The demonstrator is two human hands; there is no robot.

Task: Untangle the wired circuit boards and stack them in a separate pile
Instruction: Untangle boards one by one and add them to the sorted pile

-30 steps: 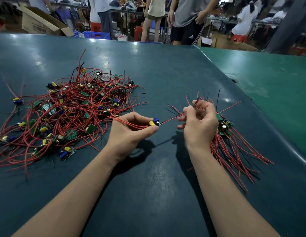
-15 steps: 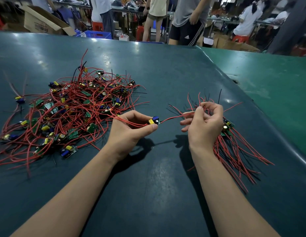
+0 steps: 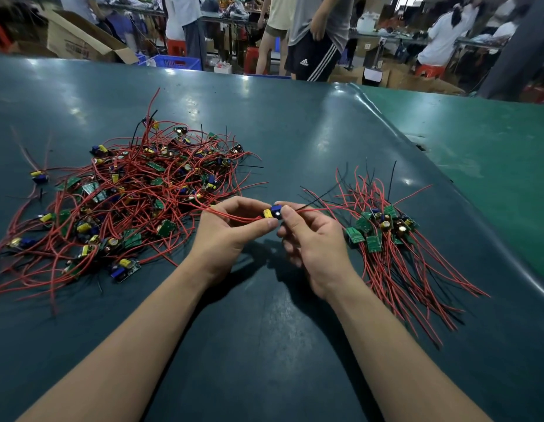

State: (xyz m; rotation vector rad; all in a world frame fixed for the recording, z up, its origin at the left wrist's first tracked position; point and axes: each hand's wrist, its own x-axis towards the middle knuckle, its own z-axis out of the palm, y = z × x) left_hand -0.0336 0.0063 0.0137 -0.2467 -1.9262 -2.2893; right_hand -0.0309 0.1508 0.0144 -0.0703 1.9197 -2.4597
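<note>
Both hands are meeting over the dark green table (image 3: 264, 345), pinching one small board (image 3: 273, 213) between them: the left hand (image 3: 231, 233) is gripping it with thumb and forefinger, the right hand (image 3: 310, 236) is curling its fingers round the other side. Its red wires are trailing left into the tangle (image 3: 133, 202) and right toward the sorted pile (image 3: 386, 236), which is lying just beside the right hand. Beyond the table, people are standing; one is wearing black shorts (image 3: 310, 60) bearing an Adidas logo. A cardboard box (image 3: 79, 41) and blue crate (image 3: 176, 61) are sitting behind; the box print is unreadable.
</note>
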